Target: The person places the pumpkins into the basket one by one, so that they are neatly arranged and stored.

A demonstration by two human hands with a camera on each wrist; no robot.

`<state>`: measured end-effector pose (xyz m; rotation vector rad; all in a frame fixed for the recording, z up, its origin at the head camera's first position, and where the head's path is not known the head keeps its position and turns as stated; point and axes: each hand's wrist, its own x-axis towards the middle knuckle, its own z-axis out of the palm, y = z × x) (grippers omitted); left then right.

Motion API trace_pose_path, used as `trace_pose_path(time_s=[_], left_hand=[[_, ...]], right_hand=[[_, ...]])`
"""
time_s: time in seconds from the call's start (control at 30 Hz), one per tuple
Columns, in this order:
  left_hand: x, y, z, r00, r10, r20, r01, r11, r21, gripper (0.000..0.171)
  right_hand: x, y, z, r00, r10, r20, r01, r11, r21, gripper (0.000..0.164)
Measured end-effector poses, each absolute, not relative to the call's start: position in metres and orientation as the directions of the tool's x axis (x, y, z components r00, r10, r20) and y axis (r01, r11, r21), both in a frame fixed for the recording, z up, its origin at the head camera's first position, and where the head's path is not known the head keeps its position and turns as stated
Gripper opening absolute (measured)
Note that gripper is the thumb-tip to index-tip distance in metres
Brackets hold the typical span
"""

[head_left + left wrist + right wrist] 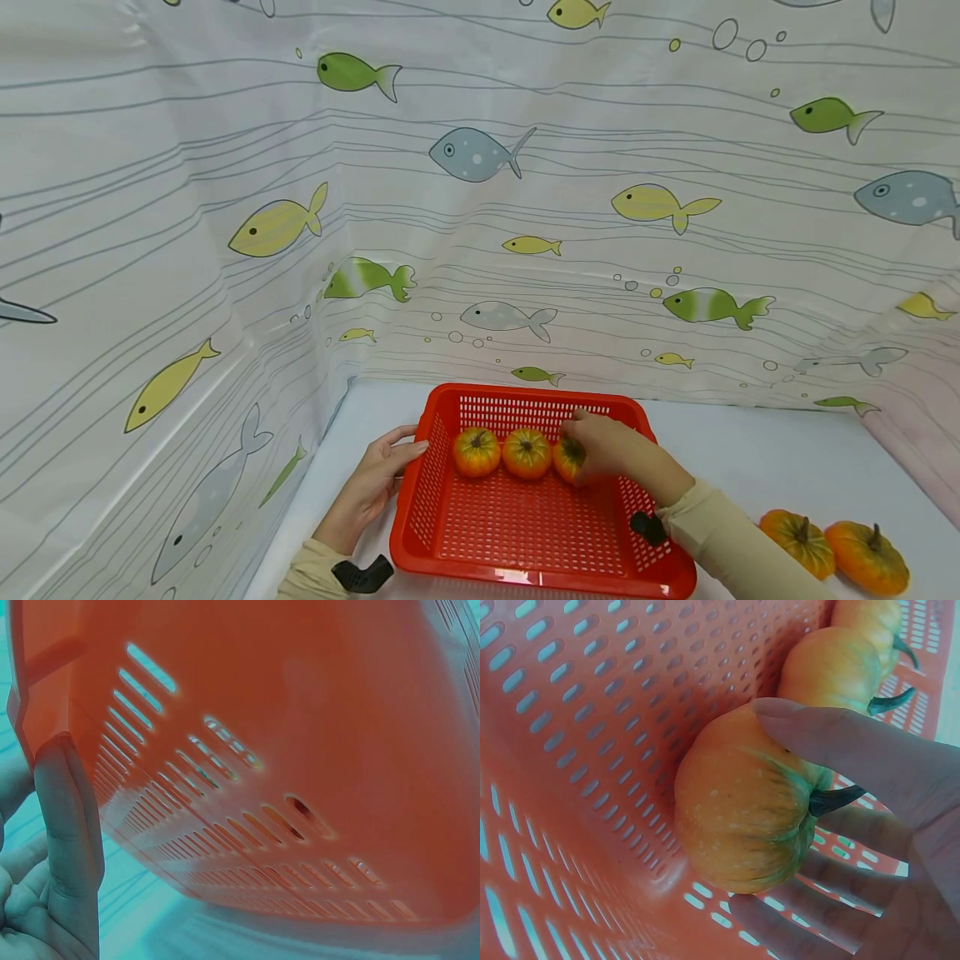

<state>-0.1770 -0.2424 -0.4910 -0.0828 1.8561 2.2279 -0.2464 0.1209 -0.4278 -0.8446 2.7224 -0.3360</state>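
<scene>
A red plastic basket [525,575] with slotted walls stands on the white table. Inside, along its far wall, sit three small orange pumpkins in a row: the left pumpkin [476,452], the middle pumpkin [527,454] and the right pumpkin [742,802]. My right hand [607,446] grips the right pumpkin, with thumb and fingers curled around its sides, as the right wrist view shows. At the basket's left rim, my left hand [381,471] holds the edge, thumb on top and fingers outside against the wall [225,787].
Two more orange pumpkins lie on the table to the right of the basket, a nearer-in pumpkin [798,543] and an outer pumpkin [868,558]. A fish-patterned curtain [480,250] encloses the table at the back and sides.
</scene>
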Motion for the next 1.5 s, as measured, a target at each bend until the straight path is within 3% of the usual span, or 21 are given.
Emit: trace_pose_path(time_s=[0.73, 1.5], left_hand=[[-0.1759, -0.2418, -0.4899, -0.970, 0.151, -0.191, -0.215, -0.168, 0.962, 0.059], [-0.1763, -0.2422, -0.4900, -0.970, 0.137, -0.202, -0.223, -0.161, 0.962, 0.059]], right_hand=[[-0.2442, 0.1208, -0.4282, -0.815, -0.561, -0.144, -0.514, 0.815, -0.267, 0.054], [-0.2465, 0.1267, -0.4227, -0.823, -0.544, -0.167, -0.485, 0.824, -0.292, 0.069]])
